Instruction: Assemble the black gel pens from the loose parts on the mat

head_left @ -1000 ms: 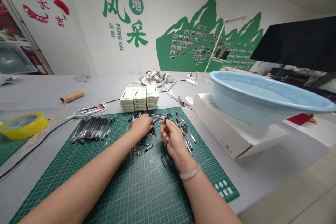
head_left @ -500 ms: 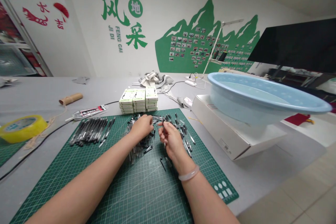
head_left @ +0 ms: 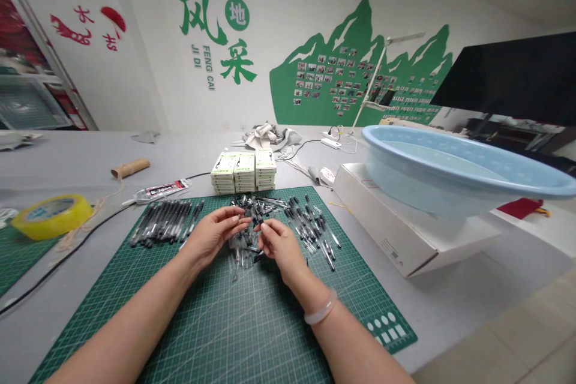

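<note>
My left hand (head_left: 216,233) hovers over the cutting mat (head_left: 216,324) with its fingertips pressed together; whatever they hold is too small to make out. Close beside it, my right hand (head_left: 279,245) pinches a small black pen part (head_left: 260,224) between thumb and fingers. Beneath both hands spreads a heap of clear and black pen parts (head_left: 242,257), partly covered by the fingers. To the left, black-and-clear pens (head_left: 164,222) lie side by side in a row. Several more pens (head_left: 317,229) are scattered right of the heap.
Stacked small boxes (head_left: 243,174) stand at the mat's back edge. A blue basin (head_left: 450,174) rests on a white box (head_left: 387,222) at right. On the left are yellow tape (head_left: 54,216), a brown tube (head_left: 130,168), a black cable (head_left: 67,267) and a packet (head_left: 162,191).
My left hand has drawn back from the heap and turned toward the right hand. The right hand has moved left, so the fingertips now nearly meet. The view has shifted slightly.
</note>
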A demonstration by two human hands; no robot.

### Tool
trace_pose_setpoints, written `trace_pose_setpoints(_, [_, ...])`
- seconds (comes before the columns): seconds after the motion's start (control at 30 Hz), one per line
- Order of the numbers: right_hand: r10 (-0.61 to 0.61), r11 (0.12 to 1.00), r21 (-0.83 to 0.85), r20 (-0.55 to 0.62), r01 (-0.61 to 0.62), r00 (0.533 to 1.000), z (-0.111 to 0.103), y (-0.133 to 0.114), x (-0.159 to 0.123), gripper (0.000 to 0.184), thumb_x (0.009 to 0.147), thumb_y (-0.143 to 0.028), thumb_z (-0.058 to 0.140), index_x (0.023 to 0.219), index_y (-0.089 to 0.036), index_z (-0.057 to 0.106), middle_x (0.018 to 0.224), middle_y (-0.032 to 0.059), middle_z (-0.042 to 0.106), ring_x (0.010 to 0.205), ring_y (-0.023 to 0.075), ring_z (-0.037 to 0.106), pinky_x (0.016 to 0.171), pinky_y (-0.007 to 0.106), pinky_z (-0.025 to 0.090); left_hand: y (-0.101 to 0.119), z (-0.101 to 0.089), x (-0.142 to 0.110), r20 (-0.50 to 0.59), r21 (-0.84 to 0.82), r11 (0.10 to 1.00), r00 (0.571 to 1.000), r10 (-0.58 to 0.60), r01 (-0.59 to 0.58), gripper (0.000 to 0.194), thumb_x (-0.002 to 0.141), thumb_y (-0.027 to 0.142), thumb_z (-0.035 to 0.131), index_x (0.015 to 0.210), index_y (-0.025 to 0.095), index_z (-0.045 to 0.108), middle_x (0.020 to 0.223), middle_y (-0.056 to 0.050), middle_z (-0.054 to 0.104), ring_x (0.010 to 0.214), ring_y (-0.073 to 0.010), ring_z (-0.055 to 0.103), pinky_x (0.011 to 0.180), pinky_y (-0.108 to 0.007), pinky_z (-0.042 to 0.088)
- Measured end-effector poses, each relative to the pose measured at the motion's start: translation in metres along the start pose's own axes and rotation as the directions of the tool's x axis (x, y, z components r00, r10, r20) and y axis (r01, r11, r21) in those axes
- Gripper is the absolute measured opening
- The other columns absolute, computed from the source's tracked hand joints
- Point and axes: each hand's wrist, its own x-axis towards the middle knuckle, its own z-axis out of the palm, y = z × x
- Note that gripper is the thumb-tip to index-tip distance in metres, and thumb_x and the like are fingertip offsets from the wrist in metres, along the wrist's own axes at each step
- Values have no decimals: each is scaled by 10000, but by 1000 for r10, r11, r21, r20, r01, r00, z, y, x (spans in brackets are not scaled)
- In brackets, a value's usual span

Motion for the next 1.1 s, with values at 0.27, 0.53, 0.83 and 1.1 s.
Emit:
trace_pose_setpoints(0.27, [-41, 985, -163, 49, 49, 998, 9, 10, -1, 216, 850, -362, 526, 813, -166, 607, 507, -44, 522, 415, 81, 402, 429, 210, 295, -5, 7, -5, -51, -191, 981, 999, 14, -23, 139, 735, 63, 687, 858, 122, 657, 877, -66, 703, 851, -145, 680, 822, -235, 543])
trace_pose_setpoints(0.53, [-44, 981, -186, 60, 55, 997, 10, 14, -3, 200, 855, -337, 512, 822, -163, 606, 502, -49, 512, 417, 80, 400, 429, 209, 296, -5, 12, -8, -4, -208, 977, 999, -37, 36, 159, 729, 84, 703, 873, 131, 656, 922, -78, 706, 900, -170, 673, 816, -256, 541])
trace_pose_setpoints(0.83, [-38, 993, -109, 53, 44, 998, 11, 10, -4, 210, 849, -371, 519, 843, -169, 577, 497, -59, 500, 395, 71, 359, 396, 200, 246, -10, 18, -15, 87, -20, 995, 991, 100, -98, 187, 736, 219, 729, 872, 143, 626, 885, -61, 712, 854, -144, 653, 816, -253, 512])
trace_pose_setpoints(1.1, [38, 999, 18, -28, -38, 999, 13, 6, -7, 302, 672, -351, 726, 744, -188, 483, 552, -69, 545, 402, 57, 402, 392, 177, 256, -11, 20, -16, 65, -11, 991, 989, 131, -131, 287, 727, 230, 740, 967, 173, 593, 913, -54, 722, 904, -134, 640, 818, -218, 480])
